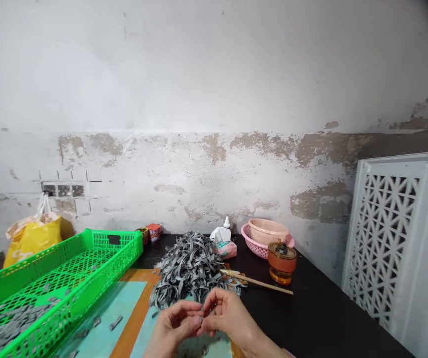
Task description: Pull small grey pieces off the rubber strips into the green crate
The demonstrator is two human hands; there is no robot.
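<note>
My left hand (180, 325) and my right hand (226, 315) meet at the bottom centre, thumbs and fingers pinched together with the fingertips almost touching. Whatever sits between the fingertips is too small and hidden to name. Just beyond my hands rises a large heap of grey strips (189, 268). Beneath them lies a light blue mat (139, 298) with orange bands. Several short grey pieces, one of them a small grey piece (116, 322), lie on the mat to the left.
A green crate (74, 308) holding many grey pieces stands at the left, beside a yellow bag (37, 241). Right of the heap are a tissue pack (226, 248), a wooden stick (266, 284), a lidded jar (283, 263) and pink basins (269, 231). A white lattice panel (388, 238) stands far right.
</note>
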